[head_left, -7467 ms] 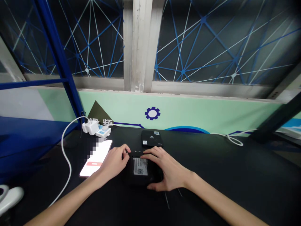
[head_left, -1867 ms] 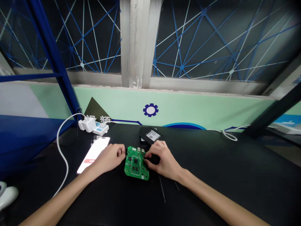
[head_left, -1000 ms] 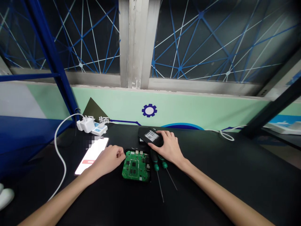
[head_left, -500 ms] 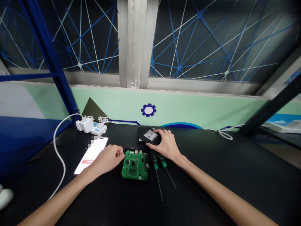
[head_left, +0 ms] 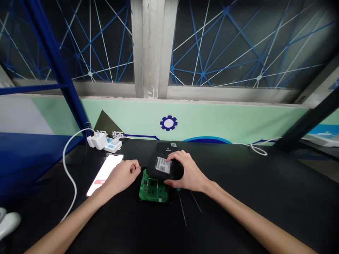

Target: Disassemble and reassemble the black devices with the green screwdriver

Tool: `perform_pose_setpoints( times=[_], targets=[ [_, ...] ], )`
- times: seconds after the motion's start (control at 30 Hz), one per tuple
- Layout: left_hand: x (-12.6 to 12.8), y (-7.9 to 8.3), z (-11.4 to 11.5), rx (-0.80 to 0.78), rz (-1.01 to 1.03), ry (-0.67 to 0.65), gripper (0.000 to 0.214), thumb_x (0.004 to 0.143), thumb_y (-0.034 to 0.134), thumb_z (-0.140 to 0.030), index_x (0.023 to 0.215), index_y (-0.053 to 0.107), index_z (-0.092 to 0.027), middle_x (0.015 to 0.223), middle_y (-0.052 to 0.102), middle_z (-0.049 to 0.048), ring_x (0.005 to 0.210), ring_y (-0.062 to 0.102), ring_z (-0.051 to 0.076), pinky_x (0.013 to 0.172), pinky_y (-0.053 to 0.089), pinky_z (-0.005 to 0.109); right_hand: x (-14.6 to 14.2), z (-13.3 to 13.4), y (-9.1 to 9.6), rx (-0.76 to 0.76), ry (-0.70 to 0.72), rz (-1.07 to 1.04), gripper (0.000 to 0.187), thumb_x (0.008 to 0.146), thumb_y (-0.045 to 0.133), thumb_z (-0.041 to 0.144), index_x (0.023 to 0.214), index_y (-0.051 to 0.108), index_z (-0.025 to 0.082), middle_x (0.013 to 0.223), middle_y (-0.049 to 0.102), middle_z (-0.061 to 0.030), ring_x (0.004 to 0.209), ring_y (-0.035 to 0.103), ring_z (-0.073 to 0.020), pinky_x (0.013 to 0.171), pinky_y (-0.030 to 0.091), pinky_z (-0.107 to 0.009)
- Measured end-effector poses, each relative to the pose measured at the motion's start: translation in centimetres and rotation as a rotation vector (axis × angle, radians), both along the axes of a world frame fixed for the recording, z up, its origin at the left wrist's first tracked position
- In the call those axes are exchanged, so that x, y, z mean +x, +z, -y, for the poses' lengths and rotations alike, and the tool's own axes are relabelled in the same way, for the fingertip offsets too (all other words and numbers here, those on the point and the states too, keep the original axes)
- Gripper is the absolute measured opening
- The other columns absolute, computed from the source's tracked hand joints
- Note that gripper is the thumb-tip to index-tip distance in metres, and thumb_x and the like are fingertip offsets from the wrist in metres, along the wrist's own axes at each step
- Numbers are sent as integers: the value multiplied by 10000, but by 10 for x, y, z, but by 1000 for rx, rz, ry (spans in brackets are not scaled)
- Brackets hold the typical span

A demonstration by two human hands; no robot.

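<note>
- Phone [head_left: 104, 175] is seen lit up on the black bench [head_left: 238, 211], at 9 o'clock from the board, with a white charger [head_left: 97, 141] at its 11 o'clock.
- Left hand [head_left: 124, 173] is kept loosely curled, nothing pinched, with its knuckles just beside the board.
- Green circuit board [head_left: 155, 190] is laid flat, its top partly covered by the casing.
- Black plastic casing [head_left: 164, 167] is clamped by the right hand [head_left: 189, 171], fingers over the top and thumb tucked beneath, with a second black casing [head_left: 166, 146] at 12 o'clock.
- Screwdriver shafts [head_left: 182, 208] are seen at the board's 4 o'clock, handles mostly hidden.
</note>
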State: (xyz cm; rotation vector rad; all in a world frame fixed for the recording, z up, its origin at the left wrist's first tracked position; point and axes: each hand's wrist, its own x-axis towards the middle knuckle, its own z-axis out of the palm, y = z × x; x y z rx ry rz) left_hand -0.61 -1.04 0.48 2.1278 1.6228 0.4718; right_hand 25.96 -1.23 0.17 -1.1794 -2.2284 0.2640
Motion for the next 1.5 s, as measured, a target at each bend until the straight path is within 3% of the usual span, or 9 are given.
perform_pose_setpoints(
  times=[0.3, 0.7, 1.2, 1.27, 1.37, 1.5],
  targets=[
    [2, -5, 1, 44, 109, -53, 347, 941, 429, -437, 1110, 639, -217, 605, 575, -42, 600, 573, 181, 584, 362, 272, -13, 18, 0, -54, 161, 32, 582, 537, 910, 441, 983, 586, 257, 1114, 616, -55, 980, 541, -274, 930, 389, -461],
    [3, -9, 1, 51, 103, -70, 262, 890, 522, -428, 993, 637, -216, 627, 597, -38, 603, 564, 174, 577, 381, 277, -16, 23, -4, -31, 178, 50, 585, 533, 900, 507, 972, 611, 251, 1148, 635, -72, 1005, 555, -288, 917, 410, -454],
    [0, -10, 2, -2, 35, -94, 348, 920, 494, -471, 1134, 633, -234, 700, 644, -25, 698, 609, 193, 629, 387, 276, -13, 24, -2, -25, 222, 75, 604, 613, 852, 591, 1048, 622, 239, 1282, 645, -111, 1093, 587, -314, 986, 424, -485],
    [-2, -7, 4, -1, 2, -126, 423, 883, 546, -529, 1170, 625, -229, 715, 642, -23, 709, 611, 195, 640, 388, 277, -12, 24, -1, -30, 236, 83, 573, 641, 852, 531, 1076, 624, 237, 1313, 627, -111, 1125, 581, -312, 998, 430, -479],
    [-7, 2, 7, -59, -64, -200, 695, 754, 663, -647, 1305, 572, -234, 806, 645, -11, 740, 612, 204, 613, 383, 271, -9, 25, 1, -53, 250, 96, 548, 670, 843, 461, 1120, 625, 236, 1359, 596, -117, 1170, 567, -314, 1017, 437, -478],
    [-12, 14, 9, -160, -110, -277, 1004, 620, 747, -699, 1467, 446, -252, 996, 647, 25, 898, 609, 247, 687, 419, 277, -7, 24, 1, -78, 257, 124, 562, 691, 820, 503, 1137, 627, 223, 1376, 588, -133, 1194, 559, -329, 1036, 426, -500]
  ],
)
